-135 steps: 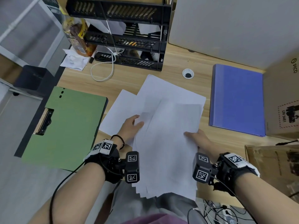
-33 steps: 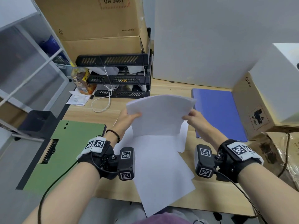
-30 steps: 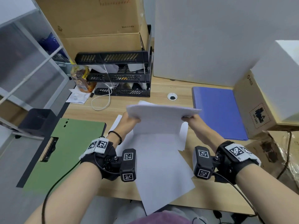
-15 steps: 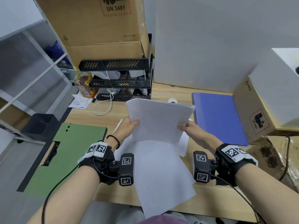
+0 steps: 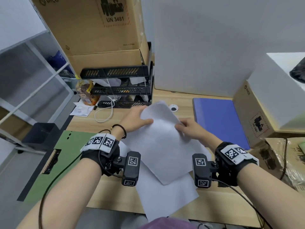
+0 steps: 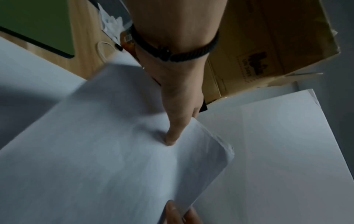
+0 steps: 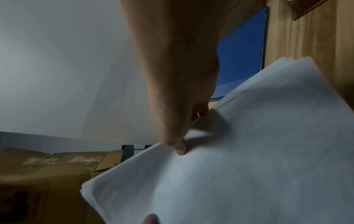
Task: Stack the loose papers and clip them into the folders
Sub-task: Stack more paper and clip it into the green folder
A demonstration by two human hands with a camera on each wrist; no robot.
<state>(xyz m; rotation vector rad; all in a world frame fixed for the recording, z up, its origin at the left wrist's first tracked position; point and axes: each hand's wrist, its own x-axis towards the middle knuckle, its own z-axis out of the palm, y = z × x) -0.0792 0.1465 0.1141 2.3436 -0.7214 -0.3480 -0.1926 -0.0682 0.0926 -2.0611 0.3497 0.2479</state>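
Note:
A stack of white papers [image 5: 162, 142] is held tilted above the desk, its far end highest. My left hand [image 5: 137, 119] pinches its far left edge, thumb on top [image 6: 173, 136]. My right hand [image 5: 189, 128] pinches the right edge, thumb pressing the top sheet [image 7: 180, 148]. More loose white sheets [image 5: 166, 195] lie flat beneath, reaching over the desk's front edge. A green clipboard folder [image 5: 54, 164] with a metal clip [image 5: 51, 161] lies open at the left. A blue folder [image 5: 217, 121] lies shut at the right.
A black tiered paper tray [image 5: 122, 86] stands at the back under a cardboard box [image 5: 99, 25]. A white cable [image 5: 105, 113] and crumpled tissue [image 5: 81, 109] lie near it. A boxed carton [image 5: 267, 103] crowds the right side. A cable hole [image 5: 173, 107] sits behind the papers.
The stack, held upright on its edge half a second ago, has been turned and tipped down towards me. Both hands kept their hold and moved closer together at its far end.

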